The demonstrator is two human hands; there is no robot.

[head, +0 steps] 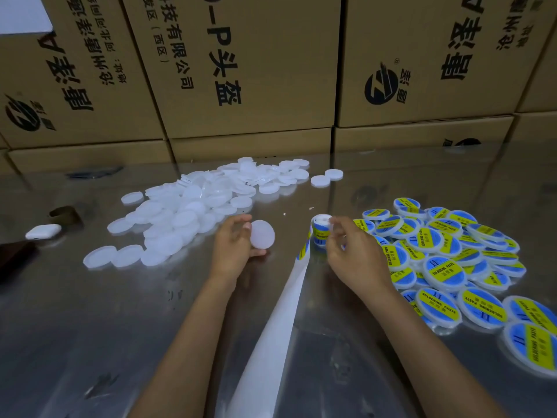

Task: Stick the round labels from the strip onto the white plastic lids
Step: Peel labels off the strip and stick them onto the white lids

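My left hand (232, 245) holds a plain white plastic lid (263, 234) between thumb and fingers, just above the steel table. My right hand (352, 245) pinches the small roll of blue-and-yellow round labels (320, 230) at its right side. The roll's white backing strip (280, 321) trails toward me between my forearms. A heap of unlabelled white lids (187, 212) lies to the left and behind. A pile of labelled lids (452, 260) with blue-yellow stickers lies at the right.
Brown cardboard boxes (247, 73) are stacked along the table's far edge. A white earbud case (43, 231) and a dark tape ring (64, 214) sit at the left. The steel table (90, 327) is shiny and reflective.
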